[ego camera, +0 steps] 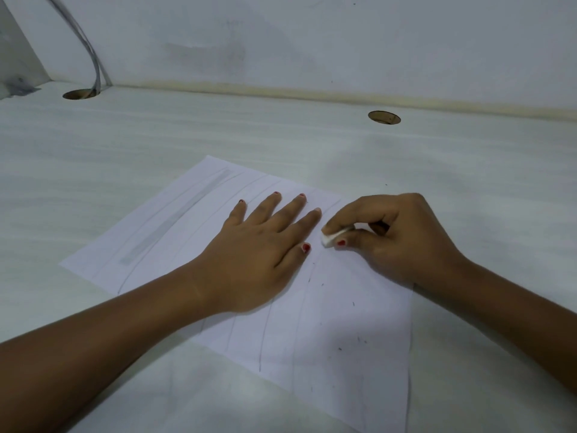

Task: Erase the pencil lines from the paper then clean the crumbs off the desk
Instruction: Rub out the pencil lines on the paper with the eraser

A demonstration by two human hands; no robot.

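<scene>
A white sheet of paper point(175, 232) lies at an angle on the pale desk point(281, 132), with several faint pencil lines running along it. My left hand point(259, 248) lies flat on the middle of the sheet, fingers spread and straight. My right hand point(402, 239) pinches a small white eraser point(332, 237) between thumb and fingertips, and the eraser touches the paper just right of my left forefinger. Dark eraser crumbs point(340, 348) are scattered over the near right part of the sheet.
Two round cable holes are cut in the desk, one at the back left point(80, 94) with grey cables point(93, 62) rising from it, one at the back right point(384, 117). A white wall point(312, 42) closes off the desk's far edge.
</scene>
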